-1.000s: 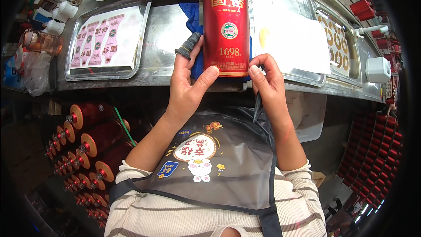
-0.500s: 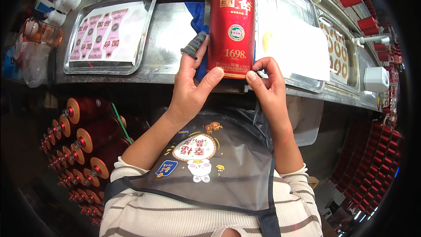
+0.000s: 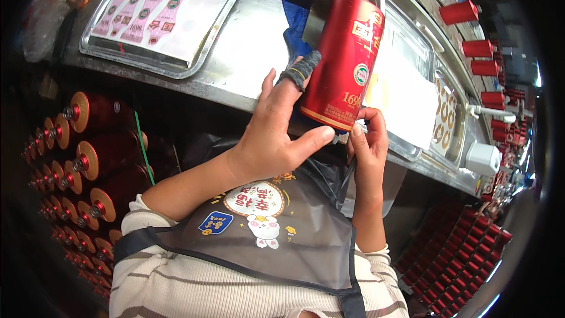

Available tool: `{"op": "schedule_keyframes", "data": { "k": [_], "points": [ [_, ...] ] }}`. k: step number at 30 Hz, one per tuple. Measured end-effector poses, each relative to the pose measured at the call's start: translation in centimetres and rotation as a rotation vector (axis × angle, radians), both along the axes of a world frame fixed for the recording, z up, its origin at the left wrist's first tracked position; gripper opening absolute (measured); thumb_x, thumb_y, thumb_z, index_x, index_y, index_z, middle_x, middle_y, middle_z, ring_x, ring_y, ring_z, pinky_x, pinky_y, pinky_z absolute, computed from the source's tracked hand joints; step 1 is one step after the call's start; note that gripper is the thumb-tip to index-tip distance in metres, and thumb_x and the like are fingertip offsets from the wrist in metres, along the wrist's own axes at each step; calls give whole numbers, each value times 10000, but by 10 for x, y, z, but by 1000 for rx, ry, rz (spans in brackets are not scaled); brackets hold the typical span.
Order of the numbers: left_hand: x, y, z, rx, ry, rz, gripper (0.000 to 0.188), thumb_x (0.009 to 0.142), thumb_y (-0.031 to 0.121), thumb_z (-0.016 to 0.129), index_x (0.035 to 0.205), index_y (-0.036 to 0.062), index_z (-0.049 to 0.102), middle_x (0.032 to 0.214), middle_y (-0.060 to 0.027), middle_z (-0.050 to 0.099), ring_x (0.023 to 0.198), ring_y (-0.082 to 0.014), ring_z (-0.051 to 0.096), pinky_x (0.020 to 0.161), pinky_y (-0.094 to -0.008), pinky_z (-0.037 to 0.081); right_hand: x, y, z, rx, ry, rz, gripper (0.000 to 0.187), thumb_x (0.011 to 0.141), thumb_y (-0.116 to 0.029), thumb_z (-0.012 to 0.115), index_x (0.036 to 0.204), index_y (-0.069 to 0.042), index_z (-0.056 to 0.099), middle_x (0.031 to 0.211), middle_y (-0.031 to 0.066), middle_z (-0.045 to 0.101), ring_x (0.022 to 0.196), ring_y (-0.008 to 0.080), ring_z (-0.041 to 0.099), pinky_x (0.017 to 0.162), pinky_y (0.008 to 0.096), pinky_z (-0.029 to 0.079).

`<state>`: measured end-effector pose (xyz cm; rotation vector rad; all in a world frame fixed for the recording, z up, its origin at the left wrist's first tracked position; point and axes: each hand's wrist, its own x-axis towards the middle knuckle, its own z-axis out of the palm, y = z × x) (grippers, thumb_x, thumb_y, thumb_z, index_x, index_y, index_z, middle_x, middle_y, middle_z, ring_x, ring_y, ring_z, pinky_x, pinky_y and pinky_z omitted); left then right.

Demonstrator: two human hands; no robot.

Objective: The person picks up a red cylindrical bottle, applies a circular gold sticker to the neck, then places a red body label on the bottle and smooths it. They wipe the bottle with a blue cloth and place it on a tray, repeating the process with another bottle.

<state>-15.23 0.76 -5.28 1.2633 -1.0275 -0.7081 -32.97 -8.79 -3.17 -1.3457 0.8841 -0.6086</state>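
Note:
A glossy red bottle (image 3: 338, 62) with gold print and a round green-and-white emblem lies tilted over the bench's front edge, its neck pointing away and to the right. My left hand (image 3: 273, 121) grips it from the left and below, thumb by the base; a grey knitted sleeve (image 3: 301, 70) covers one finger. At the base's right corner, my right hand (image 3: 372, 141) pinches the bottle edge between thumb and curled forefinger. The remaining right fingers are partly hidden. Beside the bottle, a blue cloth (image 3: 296, 26) rests on the metal bench (image 3: 244, 41).
Left on the bench, a metal tray (image 3: 168, 72) holds a sheet of pink labels (image 3: 147, 15). White paper (image 3: 406, 103) and a tray of gold rings (image 3: 445, 115) lie right, near a white container (image 3: 482, 159). Red bottles are stacked at lower left (image 3: 100, 106) and lower right (image 3: 456, 253).
The bottle has tilted so its neck leans right, and its emblem side has turned rightward. My left hand has shifted further under its left side. The whole view has rotated.

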Motion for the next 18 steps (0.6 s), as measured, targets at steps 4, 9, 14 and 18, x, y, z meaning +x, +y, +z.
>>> {"op": "schedule_keyframes", "data": {
  "k": [4,9,14,18],
  "points": [
    [-12,-6,-4,5,72,89,602,899,286,735,1323,-34,452,1179,-185,597,1117,-366,555,1174,-584,164,1,3,0,0,25,-16,251,986,-186,668,1120,-54,502,960,-11,602,740,6,496,604,168,358],
    [-18,-9,-10,-76,56,172,576,934,232,686,1369,-45,429,1208,-202,612,1134,-364,572,1177,-570,160,4,4,4,-28,72,-12,270,989,-251,662,1112,-69,505,882,-31,588,622,0,449,522,163,321],
    [-14,-6,-9,-54,168,105,569,948,206,657,1403,-40,421,1281,-223,594,1243,-365,516,1187,-525,172,4,4,6,-39,83,-3,289,991,-272,661,1120,-70,499,832,-38,580,589,-1,444,503,158,315],
    [-14,-6,-15,-87,296,78,581,973,172,616,1463,-50,398,1375,-217,554,1316,-326,460,1182,-445,238,7,5,2,-118,110,-22,319,1022,-286,603,1171,-24,501,657,-40,483,482,25,367,461,182,269]
  ]
}}
